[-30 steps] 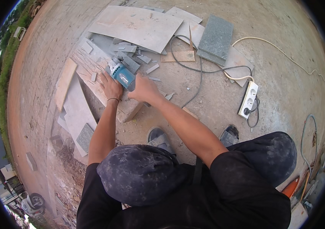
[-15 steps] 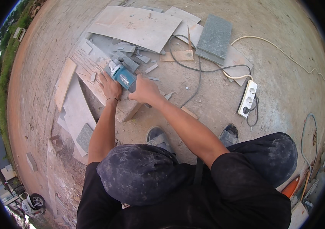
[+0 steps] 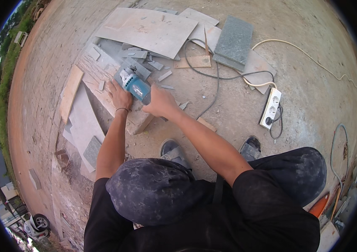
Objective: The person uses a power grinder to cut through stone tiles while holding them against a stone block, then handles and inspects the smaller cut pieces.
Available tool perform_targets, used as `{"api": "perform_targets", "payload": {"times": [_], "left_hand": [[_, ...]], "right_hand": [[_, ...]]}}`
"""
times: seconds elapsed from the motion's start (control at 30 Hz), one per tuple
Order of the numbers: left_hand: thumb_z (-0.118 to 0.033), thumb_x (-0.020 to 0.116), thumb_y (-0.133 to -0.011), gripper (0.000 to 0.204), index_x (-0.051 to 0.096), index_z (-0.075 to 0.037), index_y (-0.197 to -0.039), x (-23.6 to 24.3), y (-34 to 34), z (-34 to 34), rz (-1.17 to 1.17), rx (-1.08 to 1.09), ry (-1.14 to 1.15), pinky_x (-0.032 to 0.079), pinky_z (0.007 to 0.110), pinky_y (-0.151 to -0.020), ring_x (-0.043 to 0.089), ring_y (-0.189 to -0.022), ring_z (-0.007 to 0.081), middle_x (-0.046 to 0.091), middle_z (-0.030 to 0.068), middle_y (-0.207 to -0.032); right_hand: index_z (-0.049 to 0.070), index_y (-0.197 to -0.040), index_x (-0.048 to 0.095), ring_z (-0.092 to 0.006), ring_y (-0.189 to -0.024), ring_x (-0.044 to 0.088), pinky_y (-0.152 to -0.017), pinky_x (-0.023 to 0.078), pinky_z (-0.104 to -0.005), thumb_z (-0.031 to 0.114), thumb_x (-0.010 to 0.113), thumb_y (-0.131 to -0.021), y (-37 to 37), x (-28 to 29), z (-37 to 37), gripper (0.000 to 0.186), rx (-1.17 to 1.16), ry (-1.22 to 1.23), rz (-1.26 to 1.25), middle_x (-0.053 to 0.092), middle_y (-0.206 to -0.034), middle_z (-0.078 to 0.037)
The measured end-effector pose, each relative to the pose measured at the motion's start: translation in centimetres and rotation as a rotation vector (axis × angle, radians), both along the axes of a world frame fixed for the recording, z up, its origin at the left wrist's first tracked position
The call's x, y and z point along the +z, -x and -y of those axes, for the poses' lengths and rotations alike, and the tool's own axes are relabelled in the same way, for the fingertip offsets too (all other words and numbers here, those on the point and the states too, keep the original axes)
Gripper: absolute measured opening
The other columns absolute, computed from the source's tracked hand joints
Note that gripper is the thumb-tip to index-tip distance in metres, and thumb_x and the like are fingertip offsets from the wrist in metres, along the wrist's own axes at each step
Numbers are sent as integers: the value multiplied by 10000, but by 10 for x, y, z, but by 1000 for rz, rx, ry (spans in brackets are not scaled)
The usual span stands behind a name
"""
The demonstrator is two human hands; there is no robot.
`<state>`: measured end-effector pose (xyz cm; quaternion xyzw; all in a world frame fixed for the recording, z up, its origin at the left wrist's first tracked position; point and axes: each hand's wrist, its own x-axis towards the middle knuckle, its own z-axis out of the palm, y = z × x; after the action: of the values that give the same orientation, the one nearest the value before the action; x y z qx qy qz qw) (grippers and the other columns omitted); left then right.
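My right hand (image 3: pixel 160 101) grips the rear body of a teal angle grinder (image 3: pixel 136 87), whose silver head is tilted over a small grey stone tile (image 3: pixel 142 70). My left hand (image 3: pixel 121 95) rests with fingers spread at the near left side of that tile, just left of the grinder; what is under the fingertips is partly hidden. Both sit on a dusty, scored slab (image 3: pixel 94 73) strewn with grey offcuts (image 3: pixel 156 66). The cutting disc is hard to make out.
Broken pale tiles (image 3: pixel 145 25), grey slabs (image 3: pixel 233 38) and leaning boards (image 3: pixel 72 90) surround my hands. Cables (image 3: pixel 212 103) run to a white power strip (image 3: pixel 270 107) on the right. My sandalled feet are below; a parked scooter (image 3: pixel 38 224) stands at lower left.
My hands and the grinder have shifted very slightly in the picture, along with the surroundings. My grip on the grinder looks the same.
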<state>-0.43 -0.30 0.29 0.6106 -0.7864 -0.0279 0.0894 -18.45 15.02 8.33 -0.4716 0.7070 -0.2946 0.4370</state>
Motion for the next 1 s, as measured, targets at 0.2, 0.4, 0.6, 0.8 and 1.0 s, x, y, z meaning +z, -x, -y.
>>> {"api": "perform_targets", "payload": {"times": [0.2, 0.4, 0.6, 0.8, 1.0], "left_hand": [[-410, 445, -989, 761, 220, 60, -1544, -2, -2, 2, 11, -16, 13, 113, 482, -1237, 211, -1503, 402, 202, 285, -1611], [-434, 372, -1036, 720, 227, 56, -1542, -6, -7, 4, 19, -30, 27, 126, 489, -1233, 212, -1498, 410, 201, 290, -1607], [-413, 353, -1053, 681, 249, 52, -1539, -10, -5, 5, 33, -39, 44, 141, 486, -1232, 206, -1498, 411, 204, 292, -1605], [-413, 370, -1053, 682, 255, 52, -1538, -11, -7, 7, 41, -39, 49, 146, 481, -1232, 198, -1503, 406, 204, 291, -1606], [-426, 371, -1053, 695, 253, 59, -1538, -10, -9, 8, 0, -48, 28, 142, 479, -1233, 189, -1506, 407, 200, 302, -1603]], "right_hand": [[-64, -1130, 533, -446, -1049, 657, -931, 535, -477, 242, 767, -687, 0, -8, -6, 587, -19, 46, -13, 670, -1072, -303], [-62, -1146, 530, -458, -1036, 658, -919, 537, -488, 259, 778, -688, 1, -6, -11, 612, -6, 25, -8, 671, -1073, -304], [-73, -1149, 517, -475, -984, 652, -867, 531, -507, 302, 771, -696, 3, -16, -17, 641, -21, 66, -10, 673, -1005, -309], [-71, -1190, 506, -475, -981, 654, -871, 532, -510, 306, 766, -696, 4, -15, -22, 674, -3, 45, 6, 673, -1010, -310], [-70, -1209, 498, -474, -980, 653, -865, 532, -507, 304, 761, -689, 4, -19, -26, 692, -9, 53, 23, 670, -1019, -308]]}}
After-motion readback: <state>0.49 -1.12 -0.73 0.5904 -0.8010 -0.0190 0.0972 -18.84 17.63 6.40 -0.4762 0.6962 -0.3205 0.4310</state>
